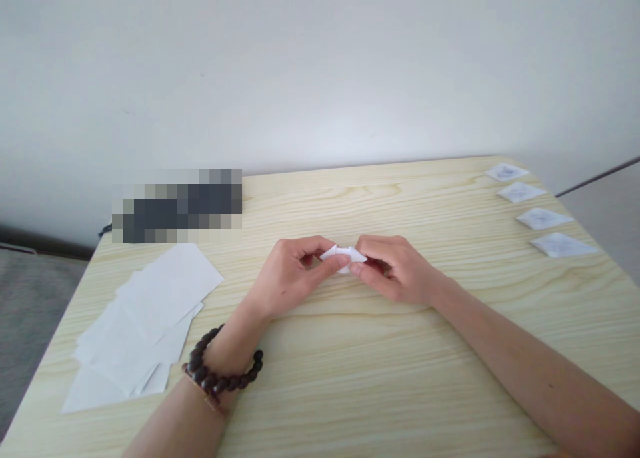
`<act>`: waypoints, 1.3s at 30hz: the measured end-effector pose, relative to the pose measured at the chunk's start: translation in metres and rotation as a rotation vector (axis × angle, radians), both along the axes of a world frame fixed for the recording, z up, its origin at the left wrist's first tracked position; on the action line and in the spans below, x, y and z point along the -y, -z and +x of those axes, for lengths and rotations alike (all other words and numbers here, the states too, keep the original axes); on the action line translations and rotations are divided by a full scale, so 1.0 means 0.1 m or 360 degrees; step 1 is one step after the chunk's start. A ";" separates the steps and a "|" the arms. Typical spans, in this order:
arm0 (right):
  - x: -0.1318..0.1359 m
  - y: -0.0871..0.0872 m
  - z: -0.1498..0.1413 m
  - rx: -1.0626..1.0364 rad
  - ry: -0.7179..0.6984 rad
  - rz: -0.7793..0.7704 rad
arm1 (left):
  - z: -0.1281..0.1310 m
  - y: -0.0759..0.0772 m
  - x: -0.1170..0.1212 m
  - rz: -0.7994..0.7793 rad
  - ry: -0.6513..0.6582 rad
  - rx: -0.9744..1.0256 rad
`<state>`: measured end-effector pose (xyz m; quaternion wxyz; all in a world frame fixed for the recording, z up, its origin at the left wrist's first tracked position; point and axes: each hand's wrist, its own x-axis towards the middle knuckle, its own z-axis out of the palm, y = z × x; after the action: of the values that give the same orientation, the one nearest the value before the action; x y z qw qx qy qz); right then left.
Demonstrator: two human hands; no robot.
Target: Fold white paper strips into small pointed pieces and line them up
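A small folded piece of white paper is pinched between both hands over the middle of the light wooden table. My left hand, with a dark bead bracelet on its wrist, grips the paper's left end with thumb and fingers. My right hand grips the right end, its fingers curled over the fold. Most of the paper is hidden by the fingers.
A loose pile of white paper sheets lies at the near left of the table. Several small folded paper pieces lie in a row along the far right edge. A blurred dark object sits at the back left, by the wall.
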<state>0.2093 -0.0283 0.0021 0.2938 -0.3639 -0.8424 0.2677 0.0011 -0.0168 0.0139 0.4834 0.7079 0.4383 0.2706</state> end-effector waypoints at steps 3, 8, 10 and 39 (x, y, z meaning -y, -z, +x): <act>0.00 -0.02 0.01 -0.0062 -0.0035 -0.0029 | 0.02 -0.02 0.01 0.0044 0.0060 -0.0055; 0.00 0.00 -0.02 -0.0078 -0.0028 0.0061 | 0.03 -0.01 0.02 0.0088 0.0128 -0.0050; 0.00 0.01 -0.02 -0.0097 -0.0024 0.0088 | 0.04 -0.02 0.02 0.0078 0.0087 -0.0067; 0.03 -0.01 -0.02 -0.0018 0.0033 -0.0151 | 0.04 0.01 0.02 0.0108 -0.0075 0.0132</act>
<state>0.2069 -0.0310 0.0031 0.2838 -0.3844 -0.8233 0.3063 0.0055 -0.0185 0.0131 0.4703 0.7014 0.4250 0.3258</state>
